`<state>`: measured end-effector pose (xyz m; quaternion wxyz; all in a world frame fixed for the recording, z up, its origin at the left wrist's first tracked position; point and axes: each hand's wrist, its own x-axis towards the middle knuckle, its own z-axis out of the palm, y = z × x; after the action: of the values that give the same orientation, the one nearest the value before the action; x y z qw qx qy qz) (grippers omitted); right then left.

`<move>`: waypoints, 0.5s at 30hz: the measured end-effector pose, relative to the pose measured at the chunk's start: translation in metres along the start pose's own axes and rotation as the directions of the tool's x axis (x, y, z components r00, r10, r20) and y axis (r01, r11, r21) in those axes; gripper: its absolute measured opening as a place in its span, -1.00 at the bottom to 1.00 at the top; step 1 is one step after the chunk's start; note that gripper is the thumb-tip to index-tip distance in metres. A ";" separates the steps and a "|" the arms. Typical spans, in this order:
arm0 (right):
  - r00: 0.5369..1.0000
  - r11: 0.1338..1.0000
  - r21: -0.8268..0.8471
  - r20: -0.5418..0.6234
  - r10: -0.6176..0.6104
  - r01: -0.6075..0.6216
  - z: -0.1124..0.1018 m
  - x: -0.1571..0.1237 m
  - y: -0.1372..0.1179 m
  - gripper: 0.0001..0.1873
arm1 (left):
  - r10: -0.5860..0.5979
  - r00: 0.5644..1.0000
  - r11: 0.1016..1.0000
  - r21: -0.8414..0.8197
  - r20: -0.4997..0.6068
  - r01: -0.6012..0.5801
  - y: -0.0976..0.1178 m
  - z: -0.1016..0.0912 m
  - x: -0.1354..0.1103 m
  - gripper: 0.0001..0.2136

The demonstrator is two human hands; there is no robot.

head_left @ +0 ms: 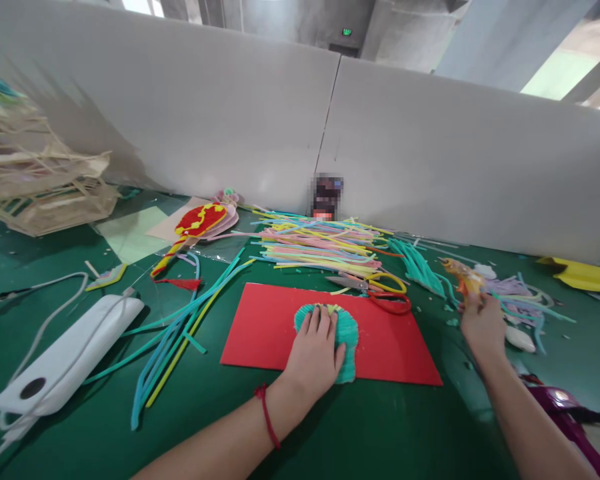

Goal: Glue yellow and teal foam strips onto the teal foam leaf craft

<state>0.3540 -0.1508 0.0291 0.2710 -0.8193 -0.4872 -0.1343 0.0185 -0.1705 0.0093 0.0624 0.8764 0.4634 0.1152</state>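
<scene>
Nearby, scissors [380, 292] by teal fan [349, 332], strips [320, 247] behind, orange tool [461, 275].

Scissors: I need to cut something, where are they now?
Head view, just right of centre: the scissors lie at the far edge of the red sheet, in front of the pile of coloured strips, beyond the left hand.

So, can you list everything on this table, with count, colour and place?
red sheet: one, red, table centre
fan-shaped piece: one, teal, on the red sheet
scissors: one pair, red and yellow handles, behind the sheet
craft strips: many, pastel, at the back
long strips: several, teal and yellow, left of the sheet
pouch: one, white, far left
orange object: one, right of the scissors
left hand: flat on the fan-shaped piece
right hand: gripping the orange object
</scene>
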 end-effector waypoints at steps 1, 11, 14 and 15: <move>0.999 0.999 0.004 -0.023 0.040 -0.040 -0.005 0.000 -0.006 -0.28 | 0.000 1.000 1.000 0.001 -0.001 0.000 0.000 0.000 0.000 -0.48; 0.980 0.941 0.338 0.190 -0.059 -0.009 -0.022 -0.064 -0.116 -0.33 | 0.003 1.000 1.000 -0.008 -0.024 -0.003 0.001 -0.001 -0.002 -0.51; 0.976 0.929 0.369 0.207 -0.065 -0.016 -0.017 -0.081 -0.139 -0.26 | 0.007 0.999 1.000 -0.021 -0.044 -0.008 0.000 -0.002 -0.003 -0.52; 0.977 0.926 0.377 0.208 -0.053 -0.030 -0.015 -0.083 -0.142 -0.26 | 0.010 0.999 1.000 -0.029 -0.049 -0.011 0.000 -0.002 -0.004 -0.52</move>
<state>0.1900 -0.1660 0.0462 0.3687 -0.7586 -0.5349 0.0493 0.0158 -0.1735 0.0109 0.0631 0.8747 0.4586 0.1437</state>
